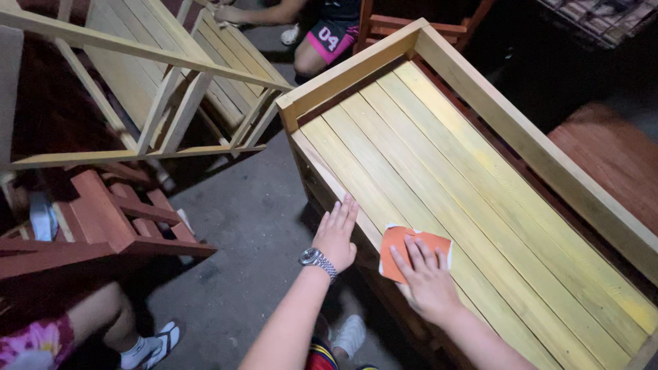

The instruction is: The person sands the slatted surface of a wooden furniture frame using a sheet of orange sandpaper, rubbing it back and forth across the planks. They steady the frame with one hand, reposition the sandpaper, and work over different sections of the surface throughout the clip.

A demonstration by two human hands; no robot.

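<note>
One orange sheet of sandpaper [411, 252], roughly square with a pale edge, lies flat on the near slats of a yellow slatted wooden frame [480, 171], close to its left rail. Right hand [428, 277] is pressed palm-down on the sheet, fingers [419, 252] spread and flat, not clenched, covering its lower half. Left hand [336, 236] rests flat on the frame's left rail just beside the sheet, fingers straight and together, grasping nothing; a silver wristwatch [317, 259] sits on that wrist.

The frame is long and box-like, with raised side boards on the right and at the far end; about seven lengthwise slats show, painted yellow, brighter toward the right.

Counted around it: two more unpainted slatted frames [164, 75] leaning at upper left, one red-brown wooden frame [103, 219] lying at left on the grey concrete floor [247, 226], another red-brown frame [391, 24] at the top behind the yellow one, and a red-brown rounded surface [610, 157] at far right.

Two other people are in view: one crouched at the top, with black shorts carrying a pink patch [329, 34] and a hand on the leaning frames; one at bottom left, only a leg, floral cloth and a white sandal [154, 342]. The wearer's own white shoe [349, 336] shows below the arms.

No packages or signs are readable.
</note>
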